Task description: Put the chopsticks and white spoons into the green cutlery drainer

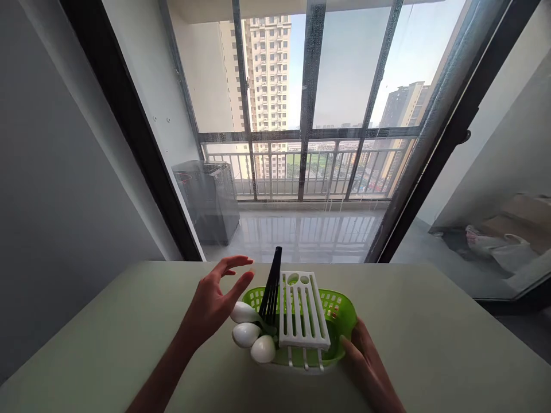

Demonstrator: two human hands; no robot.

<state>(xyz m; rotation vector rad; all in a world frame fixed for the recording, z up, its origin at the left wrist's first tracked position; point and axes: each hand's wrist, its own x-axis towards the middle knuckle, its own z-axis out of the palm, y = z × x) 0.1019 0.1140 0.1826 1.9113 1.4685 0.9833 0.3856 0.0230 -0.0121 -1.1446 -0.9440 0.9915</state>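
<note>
The green basket (344, 310) sits low in the middle of the frame. The right hand (365, 364) grips its right end, probably to keep it still. The left hand (213, 304) is open and holds nothing, near the black sticks (275, 272). A white rack (305, 342) lies tilted over the basket. White round ends (246, 335), maybe spoons, poke past its left edge. The table (400, 321) leaves room at lower left and right.

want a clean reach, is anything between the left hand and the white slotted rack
Yes: the slender black bundle tilts up from the green basket, between the left hand and the white slotted rack.
</note>
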